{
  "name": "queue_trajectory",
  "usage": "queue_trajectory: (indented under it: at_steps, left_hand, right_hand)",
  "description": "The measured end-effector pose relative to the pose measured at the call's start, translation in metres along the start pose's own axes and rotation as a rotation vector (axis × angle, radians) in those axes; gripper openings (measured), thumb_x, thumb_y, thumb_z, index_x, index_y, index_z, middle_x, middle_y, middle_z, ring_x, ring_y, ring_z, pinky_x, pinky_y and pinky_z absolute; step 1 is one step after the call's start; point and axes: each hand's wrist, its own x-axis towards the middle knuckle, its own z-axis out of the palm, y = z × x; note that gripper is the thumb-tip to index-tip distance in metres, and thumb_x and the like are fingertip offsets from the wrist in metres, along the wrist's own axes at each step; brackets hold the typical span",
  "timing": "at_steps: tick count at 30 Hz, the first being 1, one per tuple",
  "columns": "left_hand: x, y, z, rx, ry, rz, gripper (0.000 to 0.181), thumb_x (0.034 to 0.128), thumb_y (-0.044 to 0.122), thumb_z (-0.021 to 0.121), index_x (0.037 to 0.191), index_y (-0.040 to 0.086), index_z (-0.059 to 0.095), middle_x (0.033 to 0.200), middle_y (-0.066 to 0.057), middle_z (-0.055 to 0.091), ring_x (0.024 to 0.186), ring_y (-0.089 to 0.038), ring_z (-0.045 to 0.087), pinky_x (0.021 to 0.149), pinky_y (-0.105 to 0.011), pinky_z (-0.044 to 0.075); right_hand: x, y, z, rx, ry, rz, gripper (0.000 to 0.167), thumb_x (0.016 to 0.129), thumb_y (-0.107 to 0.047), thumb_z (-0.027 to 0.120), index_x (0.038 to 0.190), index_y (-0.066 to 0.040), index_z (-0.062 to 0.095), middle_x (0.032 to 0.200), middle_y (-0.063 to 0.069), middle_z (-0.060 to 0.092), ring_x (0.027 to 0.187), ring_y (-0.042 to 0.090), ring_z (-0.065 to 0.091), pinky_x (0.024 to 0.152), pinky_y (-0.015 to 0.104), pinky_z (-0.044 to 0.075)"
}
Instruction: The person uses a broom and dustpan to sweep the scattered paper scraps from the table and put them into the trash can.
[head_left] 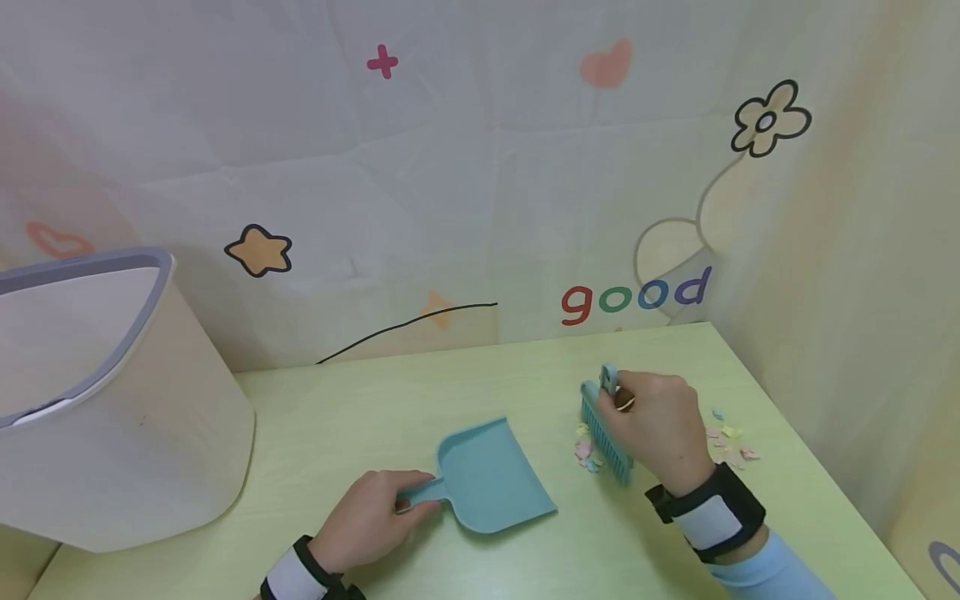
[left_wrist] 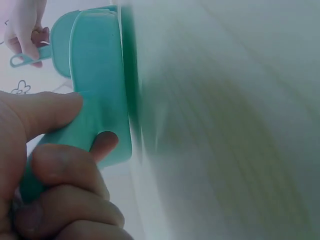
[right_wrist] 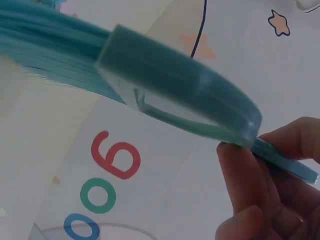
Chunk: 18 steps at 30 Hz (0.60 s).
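Observation:
A blue-green dustpan lies near the middle of the table, its wide edge facing right. My left hand grips its short handle, thumb and fingers around it; the left wrist view shows this grip on the dustpan up close. To the right, my right hand holds a matching small brush by its handle. In the right wrist view the brush has its bristles pointing left. Small pastel paper scraps lie just left of the bristles. More scraps are scattered right of my right hand.
A large white bin with a grey-purple rim stands at the left of the pale yellow-green table. Behind the table hangs a printed curtain, and another light curtain closes off the right side.

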Motion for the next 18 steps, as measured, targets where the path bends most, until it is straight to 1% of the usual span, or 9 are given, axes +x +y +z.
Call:
queue_trajectory:
  at_steps: [3, 7, 11, 14, 17, 18]
  left_hand:
    - [-0.001, 0.002, 0.0, -0.003, 0.009, 0.009, 0.024, 0.0958, 0.035, 0.075, 0.115, 0.02, 0.079, 0.075, 0.017, 0.061, 0.055, 0.005, 0.04, 0.052, -0.018, 0.034]
    - [-0.001, 0.004, 0.001, -0.006, 0.015, 0.016, 0.028, 0.095, 0.035, 0.076, 0.117, 0.018, 0.079, 0.077, 0.017, 0.063, 0.054, 0.005, 0.039, 0.052, -0.017, 0.034]
    - [-0.001, 0.006, 0.001, -0.014, 0.002, 0.015, 0.029, 0.095, 0.035, 0.076, 0.118, 0.018, 0.079, 0.071, 0.018, 0.058, 0.052, 0.005, 0.036, 0.051, -0.017, 0.033]
    - [-0.001, 0.007, 0.002, -0.019, -0.009, 0.012, 0.029, 0.0951, 0.035, 0.076, 0.119, 0.017, 0.079, 0.068, 0.018, 0.056, 0.052, 0.005, 0.036, 0.051, -0.017, 0.033]
    - [-0.001, 0.007, 0.002, -0.015, -0.013, 0.007, 0.03, 0.0948, 0.034, 0.076, 0.119, 0.017, 0.079, 0.069, 0.018, 0.058, 0.053, 0.005, 0.039, 0.052, -0.017, 0.034]
    - [-0.001, 0.007, 0.002, -0.014, -0.012, 0.005, 0.031, 0.0946, 0.034, 0.077, 0.12, 0.017, 0.079, 0.073, 0.017, 0.062, 0.054, 0.004, 0.04, 0.053, -0.018, 0.035]
  right_hand:
    - [-0.002, -0.006, 0.003, 0.028, -0.007, 0.0, 0.007, 0.082, -0.007, 0.081, 0.078, -0.001, 0.078, 0.065, 0.007, 0.073, 0.056, 0.017, 0.069, 0.051, 0.032, 0.054]
    - [-0.006, -0.016, 0.009, 0.067, 0.01, -0.035, 0.007, 0.082, -0.005, 0.081, 0.076, -0.004, 0.077, 0.064, 0.004, 0.072, 0.055, 0.012, 0.068, 0.052, 0.028, 0.054]
    - [-0.012, -0.025, 0.015, 0.106, 0.032, -0.069, 0.008, 0.081, -0.004, 0.081, 0.075, -0.006, 0.077, 0.064, 0.001, 0.072, 0.055, 0.007, 0.067, 0.053, 0.022, 0.052]
    - [-0.014, -0.03, 0.016, 0.17, 0.039, -0.063, 0.003, 0.081, -0.003, 0.083, 0.082, -0.006, 0.08, 0.067, 0.0, 0.073, 0.055, 0.004, 0.064, 0.054, 0.017, 0.05]
    - [-0.014, -0.033, 0.014, 0.249, 0.059, -0.046, 0.007, 0.082, -0.002, 0.083, 0.087, -0.005, 0.082, 0.072, 0.001, 0.076, 0.055, 0.002, 0.06, 0.053, 0.015, 0.049]
    - [-0.014, -0.034, 0.013, 0.269, 0.072, -0.041, 0.008, 0.081, -0.001, 0.084, 0.088, -0.004, 0.082, 0.074, 0.002, 0.077, 0.055, 0.001, 0.058, 0.052, 0.015, 0.048]
